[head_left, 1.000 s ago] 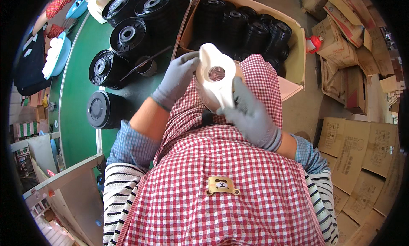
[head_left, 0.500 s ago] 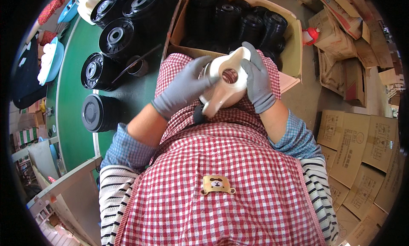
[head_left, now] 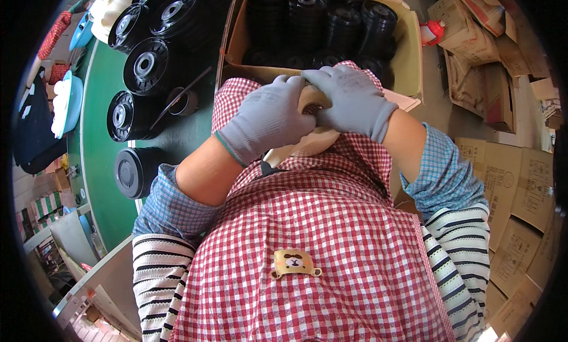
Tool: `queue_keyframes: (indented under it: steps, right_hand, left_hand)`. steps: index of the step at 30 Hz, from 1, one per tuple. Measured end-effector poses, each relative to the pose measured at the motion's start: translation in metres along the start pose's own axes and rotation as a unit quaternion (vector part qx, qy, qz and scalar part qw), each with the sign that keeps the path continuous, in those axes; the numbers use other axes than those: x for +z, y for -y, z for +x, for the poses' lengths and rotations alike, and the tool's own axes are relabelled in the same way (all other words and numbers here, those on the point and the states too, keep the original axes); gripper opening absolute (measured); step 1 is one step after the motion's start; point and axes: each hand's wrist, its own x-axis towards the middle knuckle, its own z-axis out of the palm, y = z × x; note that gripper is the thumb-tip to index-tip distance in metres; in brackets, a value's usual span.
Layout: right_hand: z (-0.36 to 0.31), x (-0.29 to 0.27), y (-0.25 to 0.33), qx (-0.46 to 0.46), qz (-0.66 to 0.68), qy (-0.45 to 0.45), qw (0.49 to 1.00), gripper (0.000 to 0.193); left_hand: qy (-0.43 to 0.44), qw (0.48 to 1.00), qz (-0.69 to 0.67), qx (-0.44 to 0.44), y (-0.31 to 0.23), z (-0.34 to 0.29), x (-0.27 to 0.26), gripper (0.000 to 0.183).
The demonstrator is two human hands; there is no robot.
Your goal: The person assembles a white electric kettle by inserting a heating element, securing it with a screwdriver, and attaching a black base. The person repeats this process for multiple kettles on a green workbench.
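A cream-coloured plastic jug body (head_left: 310,144) with a round opening in its top is held over my lap, against the red checked apron. My left hand (head_left: 267,118), in a grey glove, is closed on its left side, fingers bent over the far edge. From the right, my gloved right hand (head_left: 353,103) grips the top and far side. The two hands nearly meet and cover most of the jug, including its spout. Its handle end sticks out below my left hand.
On the green bench (head_left: 102,158) at left stand black round plastic parts (head_left: 146,65) in stacks and a small dark cup (head_left: 184,102) with a stick across it. Ahead, a carton (head_left: 408,58) holds several black stacks. Cardboard boxes (head_left: 503,182) are piled at right.
My right hand has swung over the jug's top, and my left hand has closed in on its side. The spout and much of the opening are now covered.
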Motion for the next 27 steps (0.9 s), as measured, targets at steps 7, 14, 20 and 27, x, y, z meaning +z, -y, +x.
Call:
queue_keyframes:
  steps: [7, 14, 20, 27]
  right_hand:
    - [0.007, 0.019, 0.001, 0.042, -0.024, -0.034, 0.998, 0.066]
    - [0.012, 0.034, -0.008, 0.048, 0.005, -0.038, 0.998, 0.060]
    - [0.021, 0.027, -0.030, -0.034, 0.129, -0.097, 0.986, 0.058]
    - [-0.007, 0.062, -0.074, 0.021, 0.656, -0.059, 0.752, 0.039]
  left_hand:
    - [0.003, 0.993, 0.116, -0.024, -0.007, 0.028, 0.015, 0.044]
    - [0.052, 0.987, 0.147, -0.042, -0.007, 0.040, 0.020, 0.042]
    - [0.023, 0.999, 0.026, -0.001, 0.019, 0.041, 0.002, 0.050]
    - [0.068, 0.829, -0.454, -0.318, 0.084, -0.059, 0.000, 0.030]
